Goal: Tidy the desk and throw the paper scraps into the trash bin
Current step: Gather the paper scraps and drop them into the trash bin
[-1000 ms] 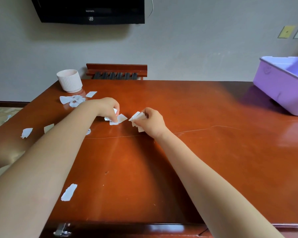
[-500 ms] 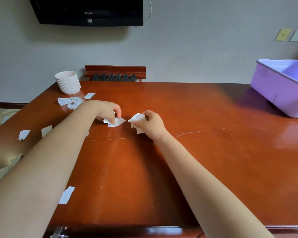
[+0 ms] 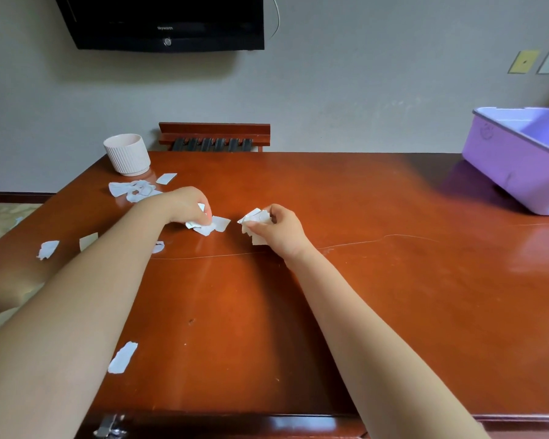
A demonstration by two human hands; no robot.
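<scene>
Gleaming wooden desk (image 3: pixel 393 296) below wall-mounted television (image 3: pixel 165 20)

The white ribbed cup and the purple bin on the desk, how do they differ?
The white ribbed cup is round with grooved sides; the purple bin is boxy and smooth-walled. The cup stands at the far left corner of the desk beside paper scraps; the bin sits far right, cut off by the frame edge. The bin looks clearly larger. Both are open-topped, and no hand touches either.
</scene>
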